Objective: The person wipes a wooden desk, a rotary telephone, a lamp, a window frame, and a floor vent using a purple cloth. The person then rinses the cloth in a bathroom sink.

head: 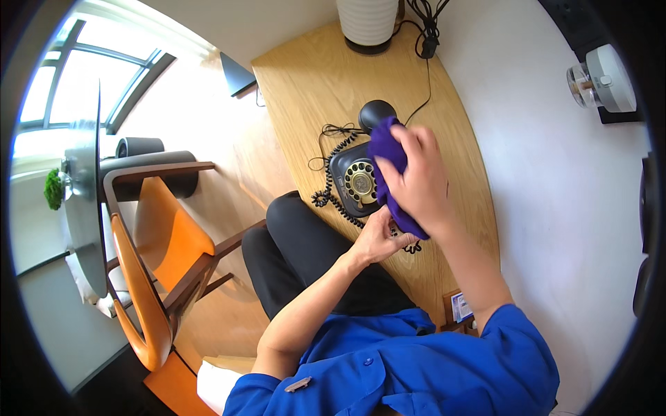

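A black rotary-dial telephone (347, 195) with a brass-coloured dial (361, 183) stands on a light wooden table (322, 78). Its handset (376, 114) shows a round black end at the far side; the purple cloth (387, 143) hides much of the rest. My right hand (419, 179) grips this cloth and presses it along the handset, the fingers slightly blurred. At the near end, my left hand (379, 239) has thumb and fingers around the handset's other end, largely covered by cloth and fingers. A black coiled cord (329, 179) loops along the telephone's left side.
A white ribbed lamp base (368, 23) and bundled black cables (429, 41) are at the table's far end. An orange chair (171, 234) with wooden arms stands left, near a round glass tabletop (86, 208). At right, a wall (541, 182) carries a plugged-in device (609, 78).
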A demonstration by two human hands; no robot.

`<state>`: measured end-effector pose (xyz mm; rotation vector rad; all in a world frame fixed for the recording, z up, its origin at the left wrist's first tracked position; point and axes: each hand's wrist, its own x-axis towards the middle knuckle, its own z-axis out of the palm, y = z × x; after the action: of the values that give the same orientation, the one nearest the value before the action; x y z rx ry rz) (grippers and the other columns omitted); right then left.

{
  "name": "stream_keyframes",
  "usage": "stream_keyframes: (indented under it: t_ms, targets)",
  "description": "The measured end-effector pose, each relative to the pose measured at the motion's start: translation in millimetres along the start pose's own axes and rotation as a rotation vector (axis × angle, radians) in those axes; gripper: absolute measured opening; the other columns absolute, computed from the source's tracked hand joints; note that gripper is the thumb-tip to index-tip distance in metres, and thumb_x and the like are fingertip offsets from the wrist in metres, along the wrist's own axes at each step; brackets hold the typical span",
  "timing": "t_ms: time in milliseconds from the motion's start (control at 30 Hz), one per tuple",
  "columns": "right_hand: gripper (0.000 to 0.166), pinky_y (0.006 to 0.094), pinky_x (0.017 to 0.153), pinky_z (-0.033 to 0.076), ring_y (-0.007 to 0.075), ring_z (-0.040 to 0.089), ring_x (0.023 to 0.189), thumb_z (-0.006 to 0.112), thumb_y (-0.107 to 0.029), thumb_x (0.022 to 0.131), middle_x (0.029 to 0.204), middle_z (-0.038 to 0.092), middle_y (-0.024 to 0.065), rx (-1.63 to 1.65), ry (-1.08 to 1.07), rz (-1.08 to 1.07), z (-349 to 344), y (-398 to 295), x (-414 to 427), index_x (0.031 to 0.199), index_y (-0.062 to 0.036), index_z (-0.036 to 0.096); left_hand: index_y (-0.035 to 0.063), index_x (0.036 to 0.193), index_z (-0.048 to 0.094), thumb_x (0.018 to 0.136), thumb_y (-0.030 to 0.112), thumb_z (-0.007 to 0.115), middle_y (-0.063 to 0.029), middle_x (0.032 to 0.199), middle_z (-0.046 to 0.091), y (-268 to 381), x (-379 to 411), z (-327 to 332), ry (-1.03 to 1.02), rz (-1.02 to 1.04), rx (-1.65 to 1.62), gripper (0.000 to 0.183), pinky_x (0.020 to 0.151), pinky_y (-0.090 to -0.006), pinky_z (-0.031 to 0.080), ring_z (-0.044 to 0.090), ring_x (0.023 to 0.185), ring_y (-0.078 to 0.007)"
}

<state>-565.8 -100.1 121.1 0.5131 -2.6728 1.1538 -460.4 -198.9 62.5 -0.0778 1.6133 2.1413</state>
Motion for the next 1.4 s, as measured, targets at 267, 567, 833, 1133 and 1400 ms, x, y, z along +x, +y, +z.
stream_keyframes:
  t_ms: [267, 567, 833, 1133, 1400]
  targets:
    - [0.040, 0.0324, 0.079, 0.054, 0.0203, 0.069, 0.085, 0.071, -0.034, 0.085, 0.092, 0.071, 0.0113, 0.917, -0.087, 0.593, 36.4, 92.5, 118.4, 0.104, 0.0008, 0.067, -0.0050, 0.146, 0.027, 0.080, 0.005, 0.078, -0.0091, 0.129, 0.052, -4.5, 3.3, 3.2, 0.026, 0.009, 0.107, 0.084, 0.100, -0.0313, 0.045, 0.053, 0.115, -0.0154]
    - [0.036, 0.0291, 0.093, 0.048, 0.0182, 0.063, 0.102, 0.061, -0.016, 0.090, 0.110, 0.065, 0.0076, 0.831, -0.379, 0.336, 50.8, 149.7, 30.2, 0.123, -0.0040, 0.057, -0.0003, 0.147, 0.027, 0.080, 0.006, 0.078, -0.0060, 0.123, 0.056, 7.7, 6.2, 1.8, -0.027, 0.011, 0.101, 0.085, 0.096, -0.0310, 0.048, 0.057, 0.107, -0.0127]
    - [0.032, 0.0308, 0.101, 0.041, 0.0171, 0.055, 0.115, 0.056, 0.005, 0.081, 0.122, 0.060, 0.0043, 0.806, -0.512, 0.293, 29.2, 119.0, 20.8, 0.110, -0.0047, 0.063, -0.0080, 0.144, 0.030, 0.077, 0.011, 0.080, -0.0131, 0.122, 0.058, -3.9, 5.2, 5.0, -0.034, 0.074, 0.150, 0.086, 0.095, -0.0297, 0.045, 0.056, 0.107, -0.0160]
    - [0.049, 0.0339, 0.105, 0.039, 0.0225, 0.053, 0.121, 0.054, 0.014, 0.062, 0.128, 0.059, 0.0095, 0.446, -0.770, 0.178, -37.9, 120.6, -95.4, 0.107, -0.0023, 0.065, 0.0012, 0.149, 0.025, 0.083, 0.009, 0.076, -0.0056, 0.122, 0.057, 14.6, -1.9, 4.3, -0.047, -0.067, 0.013, 0.083, 0.095, -0.0297, 0.048, 0.056, 0.108, -0.0127]
    - [0.046, 0.0318, 0.100, 0.042, 0.0193, 0.055, 0.114, 0.057, -0.013, 0.090, 0.125, 0.059, 0.0112, 1.015, -0.177, 0.710, -4.9, 92.1, -31.2, 0.133, 0.0011, 0.049, 0.0077, 0.148, 0.031, 0.069, 0.016, 0.084, -0.0189, 0.142, 0.043, 14.6, -29.3, -17.1, 0.414, 0.341, 1.109, 0.096, 0.105, -0.0424, 0.038, 0.042, 0.130, -0.0353]
